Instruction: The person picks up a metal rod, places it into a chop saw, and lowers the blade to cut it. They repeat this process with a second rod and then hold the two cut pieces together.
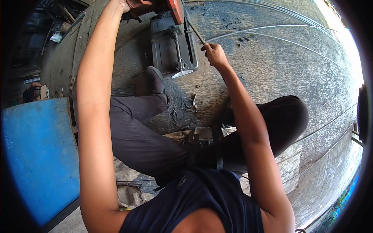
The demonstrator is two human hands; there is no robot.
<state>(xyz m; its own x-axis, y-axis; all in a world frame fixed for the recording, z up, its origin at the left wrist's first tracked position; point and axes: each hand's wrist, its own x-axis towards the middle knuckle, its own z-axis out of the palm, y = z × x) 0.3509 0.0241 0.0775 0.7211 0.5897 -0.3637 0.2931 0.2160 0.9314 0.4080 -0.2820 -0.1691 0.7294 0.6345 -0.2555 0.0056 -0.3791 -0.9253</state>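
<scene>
At the top edge, my left hand (123,5) is closed on the red part of a cut-off machine (144,5), partly out of frame. The machine's grey metal base (165,54) lies on the floor, with a clamp screw (178,48) and a pale handle (182,73) at its near end. My right hand (216,55) is wrapped round the near end of a thin metal rod (196,33), which slants up and left to the base's right side, beside the red guard (176,11). The rod's far end is hidden.
Long thin rods (272,27) run across the worn floor (279,66) at the upper right. My shoe (156,80) is close to the base. A blue panel (39,147) stands at the left. Small metal bits (194,101) lie between my legs. Part of another person (31,91) shows far left.
</scene>
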